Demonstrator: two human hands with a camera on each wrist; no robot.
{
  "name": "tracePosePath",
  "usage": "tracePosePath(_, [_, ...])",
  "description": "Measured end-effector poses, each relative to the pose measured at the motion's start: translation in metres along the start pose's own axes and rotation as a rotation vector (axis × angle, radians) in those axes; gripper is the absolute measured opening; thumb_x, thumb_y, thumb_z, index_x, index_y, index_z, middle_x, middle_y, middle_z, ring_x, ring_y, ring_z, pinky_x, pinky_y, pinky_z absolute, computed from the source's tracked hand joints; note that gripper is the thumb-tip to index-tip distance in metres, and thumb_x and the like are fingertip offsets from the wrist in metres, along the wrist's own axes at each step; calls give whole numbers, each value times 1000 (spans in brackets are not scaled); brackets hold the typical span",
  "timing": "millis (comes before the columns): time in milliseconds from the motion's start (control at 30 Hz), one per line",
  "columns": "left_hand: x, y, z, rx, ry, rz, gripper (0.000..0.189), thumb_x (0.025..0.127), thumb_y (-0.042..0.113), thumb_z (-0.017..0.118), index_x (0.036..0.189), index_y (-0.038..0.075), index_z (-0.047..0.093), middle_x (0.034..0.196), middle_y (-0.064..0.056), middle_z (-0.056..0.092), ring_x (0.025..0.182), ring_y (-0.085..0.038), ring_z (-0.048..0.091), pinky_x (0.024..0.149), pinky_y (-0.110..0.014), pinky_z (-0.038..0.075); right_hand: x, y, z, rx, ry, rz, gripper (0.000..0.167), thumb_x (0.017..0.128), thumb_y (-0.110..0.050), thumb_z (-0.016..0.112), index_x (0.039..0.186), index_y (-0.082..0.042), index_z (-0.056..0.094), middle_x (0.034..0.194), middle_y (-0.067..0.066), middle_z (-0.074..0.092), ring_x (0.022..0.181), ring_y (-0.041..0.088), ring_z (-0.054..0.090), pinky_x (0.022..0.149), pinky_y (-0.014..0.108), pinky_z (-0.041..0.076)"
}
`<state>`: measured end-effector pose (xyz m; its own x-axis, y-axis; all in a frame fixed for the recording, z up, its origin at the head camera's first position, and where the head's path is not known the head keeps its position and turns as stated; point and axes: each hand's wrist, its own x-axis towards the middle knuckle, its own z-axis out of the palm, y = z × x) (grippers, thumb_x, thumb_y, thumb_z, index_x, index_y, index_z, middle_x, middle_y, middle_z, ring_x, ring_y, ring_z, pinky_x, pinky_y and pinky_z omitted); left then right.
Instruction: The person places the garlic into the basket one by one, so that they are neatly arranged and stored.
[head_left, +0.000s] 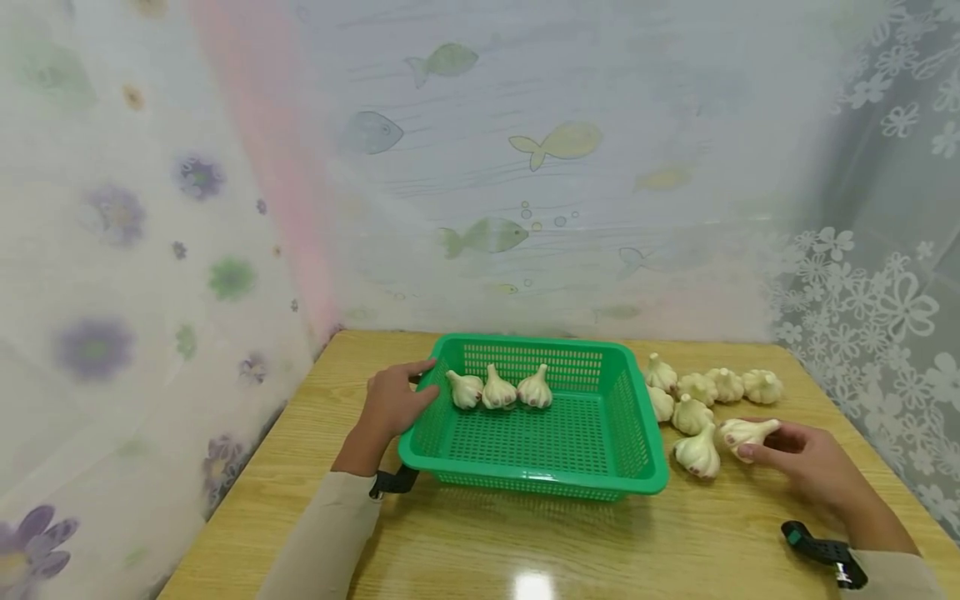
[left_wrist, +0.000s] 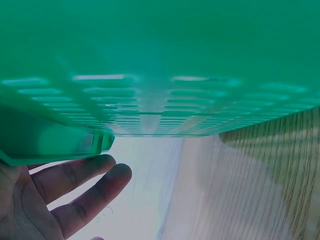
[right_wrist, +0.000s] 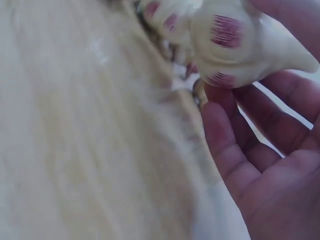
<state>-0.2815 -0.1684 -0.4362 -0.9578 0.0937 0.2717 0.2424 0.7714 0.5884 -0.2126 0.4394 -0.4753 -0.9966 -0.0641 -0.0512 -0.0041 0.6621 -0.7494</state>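
Note:
A green plastic basket [head_left: 525, 482] stands on the table with three garlic bulbs [head_left: 498, 390] lined up inside, toward its back left. My left hand [head_left: 395, 400] holds the basket's left rim, thumb over the edge; in the left wrist view its fingers [left_wrist: 92, 195] stretch out below the rim. To the right of the basket, my right hand [head_left: 813, 467] grips a garlic bulb [head_left: 742, 435] between thumb and fingers. That bulb [right_wrist: 235, 45] shows purple-red streaks in the right wrist view. Just left of it sits another garlic bulb [head_left: 699, 454].
Several more garlic bulbs [head_left: 697, 389] cluster along the basket's right side, toward the back of the wooden table [head_left: 465, 550]. A patterned curtain [head_left: 570, 275] hangs behind the table, and a flowered one [head_left: 150, 333] runs along the left.

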Motion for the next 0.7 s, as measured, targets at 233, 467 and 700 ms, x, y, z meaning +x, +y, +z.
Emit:
tracePosePath(233, [0,2,-1,-12,-8,-21,49,98,29,64,146,21,63,121,-8,76,108,-30,69,112,-72,26,-2,-25,-15,-22,56,-63,51,99,-36,71,131,3,66,107,-11,75,92,-9,64,74,27,58])
tracePosePath(467, [1,1,-1,-10,-2,-17,49,97,29,65,146,21,63,120,-10,76,109,-31,69,111,-73,27,5,-53,-28,-40,67,-131,39,100,-32,70,125,-1,69,102,-10,75,91,-3,66,73,27,57])
tracePosePath(700, [1,-1,0,-15,-8,-19,49,98,30,65,146,22,62,107,-5,78,108,-30,69,113,-74,23,19,-78,-28,-73,105,-227,36,98,-34,72,125,-11,73,112,-13,73,96,-5,67,75,24,57])
